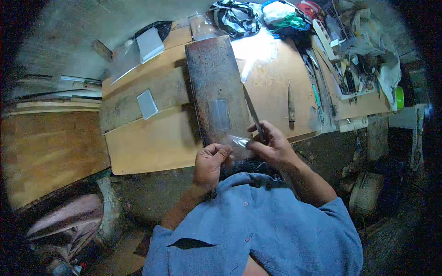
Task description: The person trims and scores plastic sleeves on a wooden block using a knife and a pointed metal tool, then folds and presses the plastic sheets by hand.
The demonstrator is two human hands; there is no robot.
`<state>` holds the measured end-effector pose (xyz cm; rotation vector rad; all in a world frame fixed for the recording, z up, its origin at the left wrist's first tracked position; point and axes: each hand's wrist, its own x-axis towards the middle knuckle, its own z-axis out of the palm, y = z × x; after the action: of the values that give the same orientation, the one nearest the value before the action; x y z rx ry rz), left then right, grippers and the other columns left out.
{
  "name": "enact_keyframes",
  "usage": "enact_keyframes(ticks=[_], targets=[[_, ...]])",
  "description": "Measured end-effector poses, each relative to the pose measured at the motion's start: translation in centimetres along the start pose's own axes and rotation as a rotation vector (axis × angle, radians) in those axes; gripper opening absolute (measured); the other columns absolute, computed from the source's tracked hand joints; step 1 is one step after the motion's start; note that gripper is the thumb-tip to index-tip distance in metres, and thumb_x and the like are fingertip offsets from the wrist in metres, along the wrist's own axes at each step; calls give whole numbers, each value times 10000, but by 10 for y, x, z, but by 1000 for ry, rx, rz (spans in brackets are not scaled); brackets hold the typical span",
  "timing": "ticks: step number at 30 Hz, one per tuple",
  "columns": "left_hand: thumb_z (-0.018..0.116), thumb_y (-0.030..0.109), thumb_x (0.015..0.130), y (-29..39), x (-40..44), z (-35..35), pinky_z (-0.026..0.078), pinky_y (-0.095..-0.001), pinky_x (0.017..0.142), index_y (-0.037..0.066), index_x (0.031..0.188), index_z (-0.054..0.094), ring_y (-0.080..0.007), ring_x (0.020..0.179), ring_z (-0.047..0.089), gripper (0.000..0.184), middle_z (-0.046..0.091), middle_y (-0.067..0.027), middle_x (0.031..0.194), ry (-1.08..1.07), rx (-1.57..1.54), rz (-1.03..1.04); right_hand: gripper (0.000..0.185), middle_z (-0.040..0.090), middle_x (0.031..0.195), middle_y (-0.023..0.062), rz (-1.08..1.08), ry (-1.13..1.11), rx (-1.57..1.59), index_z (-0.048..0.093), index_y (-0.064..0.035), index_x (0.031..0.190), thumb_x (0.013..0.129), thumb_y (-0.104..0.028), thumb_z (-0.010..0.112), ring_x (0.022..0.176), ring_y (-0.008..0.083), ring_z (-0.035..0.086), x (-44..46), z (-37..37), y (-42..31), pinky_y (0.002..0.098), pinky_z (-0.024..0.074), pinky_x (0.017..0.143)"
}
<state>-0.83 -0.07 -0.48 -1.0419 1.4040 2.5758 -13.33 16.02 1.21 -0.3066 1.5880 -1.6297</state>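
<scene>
Close to my body, my left hand (212, 163) pinches the edge of a small clear plastic sheet (237, 143), which catches the light. My right hand (272, 146) is closed around a long, thin metal blade-like tool (252, 108) that points up and away from me; its exact kind cannot be made out. The fingers of that hand also meet the sheet's right side. Just beyond the hands lies a dark wooden board (214, 69), with another clear rectangular piece (219, 114) flat on its near end.
Left of the board, a pale rectangular piece (147, 104) rests on the worktable (152, 147). Whitish sheets (149, 44) lie farther back. To the right are a slim wooden-handled tool (291, 103) and a white basket (354, 95) of tools. Bags (235, 18) line the back.
</scene>
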Motion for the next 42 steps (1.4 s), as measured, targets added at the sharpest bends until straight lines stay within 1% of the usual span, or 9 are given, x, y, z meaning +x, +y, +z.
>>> enact_keyframes(ticks=[2,5,8,16,20,27,31,34,42], targets=[[649,161,859,3,1,-3,502,-263,546,28,830,623,-125,599,585,139,642,-54,732,47,-75,-14,297,546,765,23,-14,18,-33,498,-39,1064,812,-51,654,671,67,513,-6,-12,-4,214,404,564],[649,186,859,10,1,-10,502,-266,511,35,828,616,-134,592,591,158,635,-58,725,170,-131,39,291,613,782,151,12,-55,-591,517,-32,1068,859,-205,619,710,210,607,-27,-30,-34,325,467,664],[642,201,868,16,1,-20,510,-252,530,34,854,613,-117,612,594,171,633,-55,741,99,-167,41,293,603,765,132,46,-153,-631,532,-35,1064,845,-196,643,644,197,557,-41,-31,-43,311,451,623],[637,208,871,15,3,-25,511,-263,530,40,840,611,-120,630,591,173,634,-54,768,72,-129,139,354,639,877,185,75,-273,-802,541,-67,1143,832,-205,635,801,354,633,-48,-25,-41,390,495,700],[640,192,866,15,-2,-11,460,-248,529,25,826,620,-133,577,589,173,633,-65,682,165,-76,122,354,638,861,180,31,-270,-900,545,-65,1128,826,-226,637,791,369,624,-43,-26,-32,396,494,684],[638,108,863,15,-17,-3,487,-245,696,-14,907,633,-107,739,602,130,658,-54,812,-117,192,-62,395,640,889,195,57,-277,-903,536,-72,1129,844,-336,608,814,400,609,-28,-24,-25,465,487,685],[638,102,861,15,-15,-3,488,-251,702,-20,928,632,-106,760,602,140,663,-58,840,-175,63,-37,387,640,877,199,-2,-288,-880,539,-78,1119,849,-351,595,811,408,607,-24,-20,-26,472,486,683],[640,101,857,20,-14,-4,483,-250,696,-17,912,646,-100,746,594,130,667,-55,838,-187,256,-53,366,635,857,200,56,-331,-930,558,-53,1104,833,-286,636,776,385,619,-17,-14,-26,433,485,668],[660,112,844,23,-17,-10,456,-233,622,-15,834,669,-78,663,567,128,656,-28,740,-247,381,-125,394,635,836,189,82,-407,-1106,563,-104,1134,820,-328,641,751,376,620,-3,-21,-38,428,485,643]])
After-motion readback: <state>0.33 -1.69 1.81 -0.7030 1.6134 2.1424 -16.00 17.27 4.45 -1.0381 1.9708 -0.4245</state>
